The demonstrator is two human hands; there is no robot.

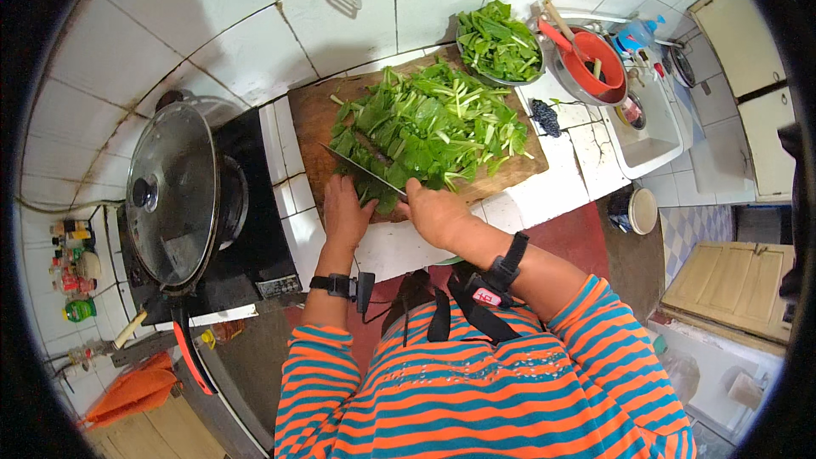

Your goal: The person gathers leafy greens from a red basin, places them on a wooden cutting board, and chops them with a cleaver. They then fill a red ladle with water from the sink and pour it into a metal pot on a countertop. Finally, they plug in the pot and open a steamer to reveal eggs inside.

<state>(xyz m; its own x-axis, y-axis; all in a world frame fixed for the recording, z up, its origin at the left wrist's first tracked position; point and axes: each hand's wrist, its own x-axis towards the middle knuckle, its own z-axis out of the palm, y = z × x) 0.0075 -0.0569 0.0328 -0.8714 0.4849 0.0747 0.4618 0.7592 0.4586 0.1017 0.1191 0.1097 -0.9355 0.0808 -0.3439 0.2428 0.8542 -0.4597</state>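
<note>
Well left of my left hand (344,214), a dark round pan with a clear glass lid (174,204) sits on the black stove (255,166); I can't tell its contents. My left fingers rest against the near edge of the chopped leafy greens (442,123), thumb slightly apart; whether they pinch any is hidden. The greens lie beyond both hands on a brown wooden board (310,115). My right hand (438,214) holds a thin metal knife (365,171), its long axis slanting away leftward, just past my left fingertips. Beyond my right hand, rightward, stand a round bowl (537,76) heaped with greens and a steel basin (619,95) holding a red plastic strainer (605,49).
</note>
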